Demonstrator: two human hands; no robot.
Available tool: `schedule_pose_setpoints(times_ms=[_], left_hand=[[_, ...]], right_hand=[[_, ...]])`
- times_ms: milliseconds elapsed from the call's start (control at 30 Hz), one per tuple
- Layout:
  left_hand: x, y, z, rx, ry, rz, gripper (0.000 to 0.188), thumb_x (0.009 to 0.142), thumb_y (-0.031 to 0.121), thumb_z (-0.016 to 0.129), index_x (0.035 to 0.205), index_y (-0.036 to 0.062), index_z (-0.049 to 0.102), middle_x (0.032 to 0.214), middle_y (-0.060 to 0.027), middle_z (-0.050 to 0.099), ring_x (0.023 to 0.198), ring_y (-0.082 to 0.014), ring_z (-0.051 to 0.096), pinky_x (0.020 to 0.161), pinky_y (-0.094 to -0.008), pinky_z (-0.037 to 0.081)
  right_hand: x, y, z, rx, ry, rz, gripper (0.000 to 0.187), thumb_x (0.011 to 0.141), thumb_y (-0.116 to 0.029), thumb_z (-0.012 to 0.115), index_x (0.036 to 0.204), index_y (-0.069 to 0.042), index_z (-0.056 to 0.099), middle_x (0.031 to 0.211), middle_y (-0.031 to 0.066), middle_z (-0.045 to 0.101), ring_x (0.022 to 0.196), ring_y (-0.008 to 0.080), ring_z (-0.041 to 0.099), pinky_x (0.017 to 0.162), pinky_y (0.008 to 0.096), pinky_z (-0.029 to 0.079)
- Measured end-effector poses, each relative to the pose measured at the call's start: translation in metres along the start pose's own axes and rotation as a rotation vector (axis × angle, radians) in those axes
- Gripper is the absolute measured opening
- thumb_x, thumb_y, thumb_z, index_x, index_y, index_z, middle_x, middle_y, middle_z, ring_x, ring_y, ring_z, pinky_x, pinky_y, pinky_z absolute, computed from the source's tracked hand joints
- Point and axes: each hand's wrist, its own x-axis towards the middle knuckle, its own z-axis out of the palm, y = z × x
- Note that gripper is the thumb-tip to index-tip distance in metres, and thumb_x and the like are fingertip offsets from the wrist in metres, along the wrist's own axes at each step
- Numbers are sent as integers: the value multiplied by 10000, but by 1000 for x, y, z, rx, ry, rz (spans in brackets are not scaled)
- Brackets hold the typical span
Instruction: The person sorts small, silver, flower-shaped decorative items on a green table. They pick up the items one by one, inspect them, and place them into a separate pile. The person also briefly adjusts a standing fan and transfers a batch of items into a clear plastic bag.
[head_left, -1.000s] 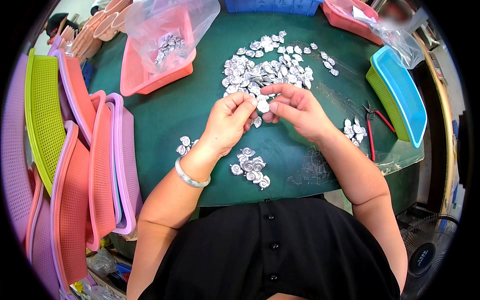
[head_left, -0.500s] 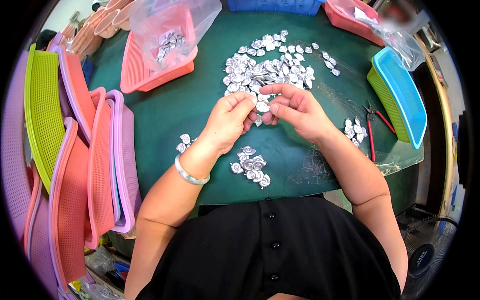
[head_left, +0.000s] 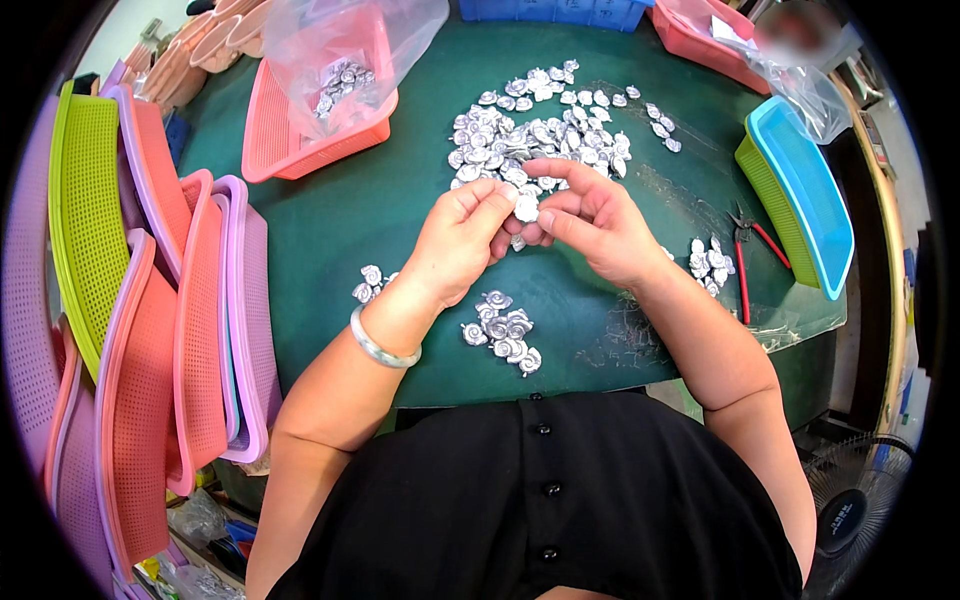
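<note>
A small silver rose-shaped metal piece [head_left: 527, 208] is held up between my two hands above the table's middle. My left hand [head_left: 462, 232], with a pale bangle at its wrist, pinches the piece between thumb and finger. My right hand [head_left: 598, 222] has its thumb at the right edge of the same piece, with the forefinger arched over it. Just beyond lies a big heap of like silver pieces [head_left: 550, 140]. Closer to me sits a small cluster of them [head_left: 503, 328], with a few more pieces [head_left: 371, 280] beside my left wrist.
Red-handled cutters [head_left: 742, 262] and another small group of pieces [head_left: 711, 262] lie right of my forearm. A blue-and-green basket [head_left: 805, 190] stands at the right edge. A pink basket [head_left: 270, 130] with a plastic bag is at back left. Stacked colored baskets [head_left: 200, 330] line the left.
The silver piece between my fingers has turned slightly and shifted up a little. Both hands stay in nearly the same place; the groups on the table look unchanged.
</note>
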Motion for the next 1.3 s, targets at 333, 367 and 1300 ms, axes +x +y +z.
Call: schedule_pose_setpoints(times_ms=[333,367,1300], left_hand=[[-1,1,-1,6,-19,76,93,859,129,568,848,41,598,683,22,543,530,-18,438,463,-157,327],[-1,1,-1,44,-21,94,89,860,129,571,851,44,595,679,28,540,527,-16,437,459,-156,326],[-6,-2,9,648,117,647,50,752,7,620,757,7,570,680,-19,515,533,-50,468,468,-196,386]], right_hand=[[2,1,-2,-44,98,-34,426,849,-13,529,1254,15,398,806,34,595,785,114,585,731,253,458],[3,3,-3,-33,108,-39,426,848,-10,529,1253,15,399,808,33,596,784,114,585,728,253,458],[3,3,-5,0,137,-38,488,794,51,568,1253,13,405,883,39,590,833,100,570,780,253,478]])
